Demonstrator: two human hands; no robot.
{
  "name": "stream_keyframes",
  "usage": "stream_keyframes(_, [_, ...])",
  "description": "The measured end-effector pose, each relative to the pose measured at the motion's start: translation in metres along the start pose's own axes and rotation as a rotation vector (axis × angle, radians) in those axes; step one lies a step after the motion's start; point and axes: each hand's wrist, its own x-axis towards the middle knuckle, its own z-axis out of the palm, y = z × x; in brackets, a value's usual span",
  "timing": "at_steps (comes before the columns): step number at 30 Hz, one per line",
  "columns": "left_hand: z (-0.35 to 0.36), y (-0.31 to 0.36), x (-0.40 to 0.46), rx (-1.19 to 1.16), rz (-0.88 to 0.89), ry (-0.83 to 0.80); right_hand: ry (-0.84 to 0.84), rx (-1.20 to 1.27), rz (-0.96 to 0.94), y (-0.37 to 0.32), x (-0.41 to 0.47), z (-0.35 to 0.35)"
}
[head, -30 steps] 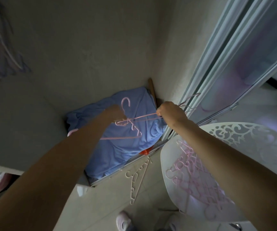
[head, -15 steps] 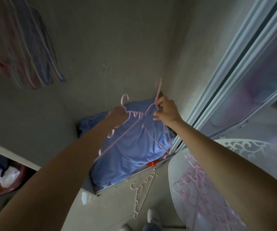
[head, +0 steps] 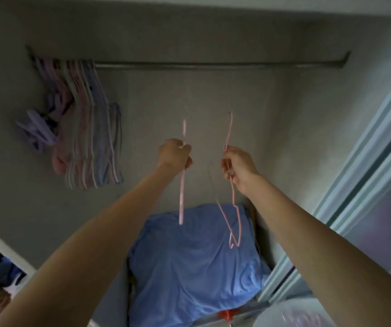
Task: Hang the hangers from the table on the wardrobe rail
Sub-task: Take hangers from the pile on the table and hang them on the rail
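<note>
Both arms are raised inside the wardrobe. My left hand (head: 174, 153) grips a pink hanger (head: 181, 197) seen edge-on, its hook sticking up above the fist. My right hand (head: 235, 165) grips a second pink hanger (head: 233, 199), whose hook rises above the fingers and whose body dangles below. The metal wardrobe rail (head: 201, 64) runs across the top, well above both hooks. Several pink, purple and white hangers (head: 88, 128) hang bunched at the rail's left end.
A blue cloth bundle (head: 189, 267) lies on the wardrobe floor below my hands. The sliding door frame (head: 364, 166) stands on the right. A white table's edge (head: 295, 317) shows at the bottom right. The rail's middle and right stretch is bare.
Both hands have lifted and drawn apart, each carrying one pink hanger upward. My view has tilted up, bringing the rail and the hung hangers into sight.
</note>
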Motion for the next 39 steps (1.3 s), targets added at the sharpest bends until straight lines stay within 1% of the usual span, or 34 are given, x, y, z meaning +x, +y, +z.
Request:
stream_keyframes(5, [-0.021, 0.033, 0.014, -0.033, 0.101, 0.154, -0.115, 0.001, -0.157, -0.037, 0.018, 0.019])
stream_keyframes(11, [-0.057, 0.065, 0.041, -0.071, 0.163, 0.284, -0.144, -0.044, -0.242, -0.069, 0.032, 0.041])
stream_keyframes(16, [-0.089, 0.089, 0.073, -0.108, 0.151, 0.234, -0.136, -0.026, -0.294, -0.095, 0.035, 0.064])
stream_keyframes(20, [-0.105, 0.099, 0.093, -0.014, 0.129, 0.234, -0.127, -0.038, -0.334, -0.11, 0.036, 0.083])
stream_keyframes(23, [-0.112, 0.095, 0.109, 0.025, 0.102, 0.216, -0.117, -0.059, -0.373, -0.115, 0.04, 0.096])
stream_keyframes(24, [-0.113, 0.093, 0.112, 0.08, 0.083, 0.183, -0.117, -0.062, -0.379, -0.116, 0.042, 0.099])
stream_keyframes(26, [-0.113, 0.085, 0.122, 0.157, 0.047, 0.181, -0.114, -0.064, -0.385, -0.119, 0.043, 0.103])
stream_keyframes(28, [-0.111, 0.078, 0.125, 0.113, 0.003, 0.167, -0.111, -0.076, -0.395, -0.122, 0.044, 0.106])
stream_keyframes(30, [-0.109, 0.073, 0.125, 0.115, 0.001, 0.157, -0.113, -0.086, -0.403, -0.124, 0.044, 0.108])
stream_keyframes(33, [-0.104, 0.076, 0.121, 0.069, -0.002, 0.077, -0.106, -0.093, -0.401, -0.125, 0.044, 0.11])
stream_keyframes(36, [-0.1, 0.082, 0.115, 0.082, -0.013, -0.043, -0.1, -0.106, -0.398, -0.124, 0.045, 0.111])
stream_keyframes(38, [-0.097, 0.083, 0.112, 0.145, 0.006, -0.095, -0.094, -0.102, -0.394, -0.122, 0.046, 0.11])
stream_keyframes(39, [-0.096, 0.083, 0.111, 0.239, 0.045, -0.09, -0.09, -0.102, -0.394, -0.121, 0.046, 0.109])
